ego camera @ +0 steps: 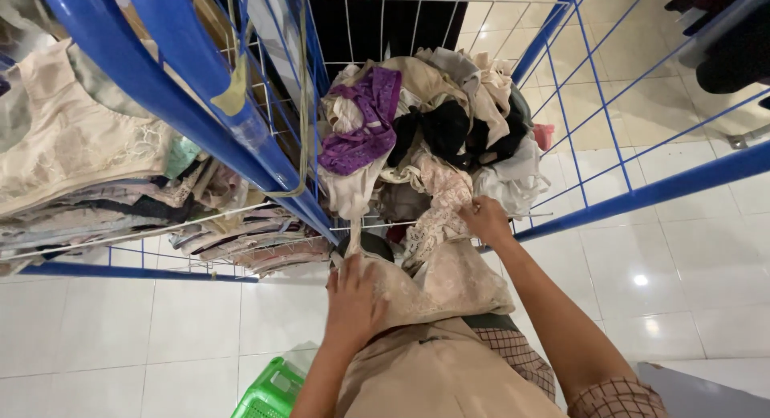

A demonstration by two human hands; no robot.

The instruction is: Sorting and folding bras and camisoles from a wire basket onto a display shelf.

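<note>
A beige lace garment (pixel 437 277) drapes from the edge of a wire basket down over my front. My left hand (pixel 353 306) presses on its lower left part, fingers closed on the fabric. My right hand (pixel 485 219) pinches the same garment's lace upper edge at the basket's front rim. Behind it lies a heap of mixed underwear (pixel 433 137) in beige, black and white, with a purple lace piece (pixel 365 125) on its left side.
The heap fills a white wire basket (pixel 449 1) framed by blue bars (pixel 658 189). A neighbouring bin at left holds stacked folded garments (pixel 88 169). A green plastic basket (pixel 271 394) stands on the white tiled floor (pixel 698 282). Dark clothes hang at top right.
</note>
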